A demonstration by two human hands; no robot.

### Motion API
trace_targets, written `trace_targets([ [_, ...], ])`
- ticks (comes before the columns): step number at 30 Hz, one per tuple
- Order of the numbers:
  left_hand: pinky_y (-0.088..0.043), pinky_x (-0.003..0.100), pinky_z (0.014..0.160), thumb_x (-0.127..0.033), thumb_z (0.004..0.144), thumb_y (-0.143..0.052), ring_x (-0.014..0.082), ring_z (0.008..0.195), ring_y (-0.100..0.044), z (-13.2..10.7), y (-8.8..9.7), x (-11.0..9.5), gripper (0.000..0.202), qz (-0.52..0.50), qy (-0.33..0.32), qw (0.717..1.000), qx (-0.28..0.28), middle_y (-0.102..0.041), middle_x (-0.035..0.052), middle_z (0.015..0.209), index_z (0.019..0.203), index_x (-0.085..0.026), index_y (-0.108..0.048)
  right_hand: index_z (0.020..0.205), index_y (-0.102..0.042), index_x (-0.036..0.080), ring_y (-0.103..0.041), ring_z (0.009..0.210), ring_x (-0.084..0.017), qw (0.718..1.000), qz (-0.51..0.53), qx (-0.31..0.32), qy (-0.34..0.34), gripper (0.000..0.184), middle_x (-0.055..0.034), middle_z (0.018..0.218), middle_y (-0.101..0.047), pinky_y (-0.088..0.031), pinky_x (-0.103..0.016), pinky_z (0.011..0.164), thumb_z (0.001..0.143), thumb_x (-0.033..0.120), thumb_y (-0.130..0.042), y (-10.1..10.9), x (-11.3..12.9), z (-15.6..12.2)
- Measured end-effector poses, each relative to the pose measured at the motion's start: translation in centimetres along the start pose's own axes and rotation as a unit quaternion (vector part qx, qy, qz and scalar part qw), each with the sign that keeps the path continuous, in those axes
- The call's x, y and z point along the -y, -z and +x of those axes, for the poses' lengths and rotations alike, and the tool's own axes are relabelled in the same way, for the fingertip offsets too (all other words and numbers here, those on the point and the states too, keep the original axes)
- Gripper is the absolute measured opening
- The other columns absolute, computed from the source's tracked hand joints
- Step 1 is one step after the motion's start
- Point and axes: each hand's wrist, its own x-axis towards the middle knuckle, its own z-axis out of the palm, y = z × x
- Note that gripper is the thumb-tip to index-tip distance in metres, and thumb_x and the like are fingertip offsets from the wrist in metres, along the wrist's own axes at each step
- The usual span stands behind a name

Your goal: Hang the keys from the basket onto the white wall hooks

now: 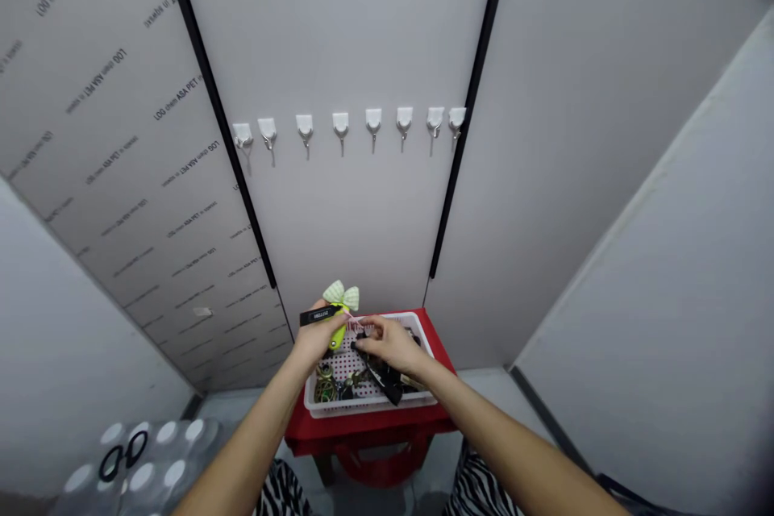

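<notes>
The white basket [370, 409] is the reference for all positions. It rests on a red-covered stand [443, 343] and contains brass-coloured rings [325, 389] at its near left corner and a black item [387, 384] at its near right portion. The left hand [314, 343] is located at the left side of the basket, above its rim. Its fingers are closed around a yellow-green item [337, 339], the main piece in hand, which sits over the basket's left part. A pale green checked bow [334, 292] projects above this item, beyond the basket's far edge, and a black tag [314, 315] with white lettering extends to the left. The right hand [396, 345] is positioned over the middle of the basket, palm down, with fingers bent and the thumb slightly apart from the index finger. A thin pink strand [354, 319] spans from the yellow-green item to the right fingertips; whether they pinch it cannot be determined. Eight hooks [340, 122] form a row on the wall [344, 218] beyond the basket. Capped bottles [143, 476] and a pair of black loop handles [136, 448] are located to the near left of the basket.
</notes>
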Motion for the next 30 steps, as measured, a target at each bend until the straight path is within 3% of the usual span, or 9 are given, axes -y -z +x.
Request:
trace_targets([
  [3, -0.037, 0.018, 0.048, -0.024, 0.048, -0.059, 0.0079, 0.051, -0.049, -0.2, -0.2, -1.6, 0.027, -0.055, 0.010, 0.998, 0.003, -0.055, -0.0016, 0.061, 0.072, -0.013, -0.052, 0.066, -0.055, 0.014, -0.037, 0.047, -0.005, 0.999, -0.031, -0.002, 0.038, 0.013, 0.0042, 0.051, -0.047, -0.028, -0.017, 0.045, 0.054, 0.018, -0.051, 0.1, 0.3, 0.3],
  [7, -0.037, 0.019, 0.047, -0.026, 0.048, -0.059, 0.0102, 0.052, -0.051, 0.0, 0.3, -2.7, 0.031, -0.090, 0.022, 0.995, -0.021, -0.057, 0.0017, 0.061, 0.075, -0.011, -0.053, 0.065, -0.050, 0.013, -0.043, 0.047, -0.004, 0.992, 0.117, 0.039, 0.009, 0.011, 0.0029, 0.057, -0.051, -0.032, -0.017, 0.046, 0.062, 0.020, -0.042, 1.6, 1.7, 0.6],
  [14, -0.040, 0.024, 0.053, -0.022, 0.053, -0.054, 0.0145, 0.058, -0.054, 0.6, 1.6, 0.0, 0.033, -0.002, 0.055, 0.998, -0.023, -0.059, 0.0064, 0.066, 0.083, -0.008, -0.049, 0.080, -0.042, 0.014, -0.047, 0.040, -0.004, 0.970, 0.205, 0.096, -0.092, 0.019, 0.0019, 0.055, -0.055, -0.035, -0.016, 0.040, 0.065, 0.025, -0.044, 4.5, 3.4, 0.7],
  [16, -0.040, 0.029, 0.063, -0.017, 0.053, -0.053, 0.0166, 0.071, -0.053, 0.3, 1.3, 0.6, 0.042, 0.088, 0.006, 0.995, -0.049, -0.057, 0.0080, 0.079, 0.094, -0.010, -0.044, 0.080, -0.042, 0.014, -0.048, 0.039, -0.004, 0.970, 0.190, 0.108, -0.103, 0.016, 0.0021, 0.053, -0.055, -0.036, -0.015, 0.038, 0.066, 0.023, -0.043, 4.5, 3.9, 0.9],
  [18, -0.035, 0.031, 0.076, -0.012, 0.052, -0.050, 0.0173, 0.086, -0.048, -0.2, 0.7, 0.6, 0.047, 0.185, -0.090, 0.977, -0.061, -0.052, 0.0077, 0.094, 0.098, -0.014, -0.042, 0.077, -0.042, 0.013, -0.047, 0.038, -0.004, 0.974, 0.145, 0.131, -0.115, 0.011, 0.0026, 0.050, -0.054, -0.035, -0.013, 0.036, 0.067, 0.019, -0.041, 4.2, 4.5, 1.1],
  [21, -0.028, 0.030, 0.084, -0.010, 0.054, -0.047, 0.0155, 0.096, -0.040, -0.7, -0.3, 0.5, 0.042, 0.263, -0.208, 0.942, 0.029, -0.048, 0.0038, 0.102, 0.095, -0.019, -0.046, 0.071, -0.043, 0.013, -0.046, 0.035, -0.004, 0.974, 0.072, 0.174, -0.123, 0.005, 0.0038, 0.044, -0.052, -0.034, -0.013, 0.033, 0.068, 0.014, -0.040, 3.6, 5.1, 1.5],
  [23, -0.031, 0.029, 0.081, -0.014, 0.057, -0.046, 0.0142, 0.091, -0.043, -0.7, -0.8, 0.5, 0.036, 0.257, -0.210, 0.940, 0.073, -0.052, 0.0034, 0.096, 0.093, -0.019, -0.047, 0.073, -0.041, 0.014, -0.046, 0.035, -0.005, 0.973, 0.061, 0.185, -0.127, 0.006, 0.0045, 0.044, -0.052, -0.036, -0.014, 0.034, 0.067, 0.013, -0.040, 3.4, 5.4, 1.6],
  [27, -0.037, 0.025, 0.070, -0.022, 0.062, -0.044, 0.0129, 0.075, -0.049, -0.1, -1.0, 0.9, 0.024, 0.168, -0.156, 0.971, 0.066, -0.057, 0.0039, 0.080, 0.084, -0.016, -0.050, 0.083, -0.036, 0.015, -0.050, 0.039, -0.007, 0.965, 0.138, 0.185, -0.125, 0.017, 0.0025, 0.050, -0.055, -0.040, -0.018, 0.039, 0.069, 0.023, -0.041, 3.9, 6.5, 1.3],
  [30, -0.038, 0.022, 0.063, -0.026, 0.061, -0.047, 0.0117, 0.066, -0.049, 0.1, -0.7, 0.6, 0.020, 0.072, -0.111, 0.989, 0.060, -0.057, 0.0037, 0.072, 0.075, -0.014, -0.052, 0.084, -0.038, 0.015, -0.054, 0.051, -0.009, 0.947, 0.237, 0.209, -0.065, 0.025, -0.0021, 0.062, -0.057, -0.042, -0.022, 0.048, 0.068, 0.034, -0.042, 4.5, 7.3, 0.8],
])
